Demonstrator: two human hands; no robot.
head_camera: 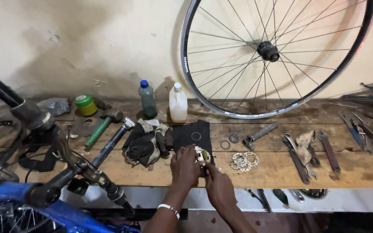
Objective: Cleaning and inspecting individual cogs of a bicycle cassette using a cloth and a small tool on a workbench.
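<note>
My left hand (185, 167) and my right hand (218, 186) meet at the front of a wooden workbench (277, 170). Together they grip a small toothed metal sprocket part (202, 154) over a black cloth (194, 134). A white band sits on my left wrist. Just to the right of my hands lie several loose silver sprockets (244, 161). A spacer ring (225, 144) and a smaller ring (233, 138) rest beyond them.
A spoked bicycle wheel (273, 56) leans on the wall. On the bench: gloves (145, 142), green-handled hammer (102, 125), two bottles (178, 103), tape roll (85, 104), axle (260, 133), wrenches (311, 153). A blue bicycle frame (52, 190) stands at left.
</note>
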